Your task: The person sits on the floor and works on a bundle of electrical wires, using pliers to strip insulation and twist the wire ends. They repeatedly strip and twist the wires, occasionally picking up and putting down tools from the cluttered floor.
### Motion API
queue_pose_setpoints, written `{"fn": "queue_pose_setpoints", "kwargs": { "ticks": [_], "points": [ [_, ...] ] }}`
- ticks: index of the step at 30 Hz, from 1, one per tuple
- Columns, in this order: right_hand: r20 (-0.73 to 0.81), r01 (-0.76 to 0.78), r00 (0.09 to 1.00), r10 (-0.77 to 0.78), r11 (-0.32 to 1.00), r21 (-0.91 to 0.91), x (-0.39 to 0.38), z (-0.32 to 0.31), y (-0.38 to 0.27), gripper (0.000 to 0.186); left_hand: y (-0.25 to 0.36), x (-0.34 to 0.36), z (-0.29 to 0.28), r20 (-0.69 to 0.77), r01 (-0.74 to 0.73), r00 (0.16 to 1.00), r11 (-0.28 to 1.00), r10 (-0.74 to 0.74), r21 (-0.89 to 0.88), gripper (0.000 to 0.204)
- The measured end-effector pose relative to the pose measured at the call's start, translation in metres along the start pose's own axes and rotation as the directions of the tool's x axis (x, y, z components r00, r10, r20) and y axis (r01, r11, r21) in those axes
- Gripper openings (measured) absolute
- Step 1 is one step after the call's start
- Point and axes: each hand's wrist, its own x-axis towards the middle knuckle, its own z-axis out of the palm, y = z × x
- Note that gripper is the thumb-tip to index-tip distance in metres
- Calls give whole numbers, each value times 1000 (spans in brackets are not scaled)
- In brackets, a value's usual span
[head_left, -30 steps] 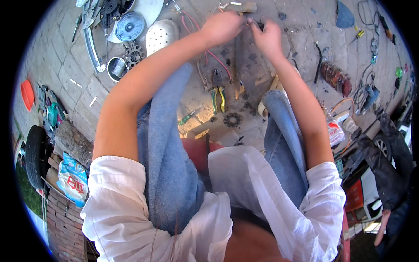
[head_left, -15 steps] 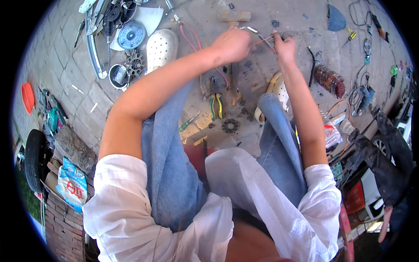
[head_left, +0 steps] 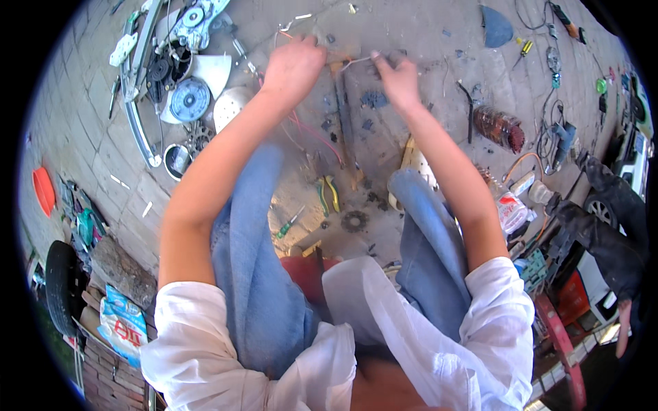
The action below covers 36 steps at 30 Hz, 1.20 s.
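Note:
My left hand [head_left: 296,65] is closed above the ground, and its fingers hide what they hold. A short orange strand and a thin whitish piece show just beyond it. To its right, my right hand [head_left: 399,81] pinches a thin pale wire [head_left: 358,60] between thumb and fingers. The wire's other end shows near the head of a hammer [head_left: 345,113], whose handle points toward me. Pink cable [head_left: 327,142] lies below my left hand. Between my feet are green-and-yellow pliers [head_left: 327,195], a green-handled screwdriver [head_left: 291,222] and a dark toothed disc [head_left: 354,220].
A metal rail mechanism [head_left: 140,137] and a grey-blue pulley wheel [head_left: 190,100] lie at far left. A reddish-brown wrapped roll [head_left: 498,128], a black bent rod [head_left: 467,109] and a yellow screwdriver [head_left: 524,51] lie to the right. A tyre [head_left: 63,288] stands at left.
Both hands have moved to the left and farther apart. The view has shifted, and the hammer's handle now shows between the hands.

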Motion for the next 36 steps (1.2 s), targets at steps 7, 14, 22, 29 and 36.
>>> {"fn": "queue_pose_setpoints", "kwargs": {
  "ticks": [7,14,22,29,36],
  "points": [
    [-53,168,979,-199,921,-352,32,19,20,22,-15,33,32,217,146,976,798,-20,-585,26],
    [-91,218,941,-327,788,-576,32,-17,50,40,-1,42,57,64,270,958,804,-279,-530,22],
    [114,202,973,-199,505,-839,4,-43,74,35,5,36,58,33,388,903,780,-428,-490,29],
    [222,236,972,-83,436,-868,-5,-48,65,32,5,33,62,7,385,896,770,-443,-508,30],
    [85,355,893,-443,576,-736,-9,-15,46,27,-2,29,74,9,416,881,764,-474,-492,29]
  ]
}}
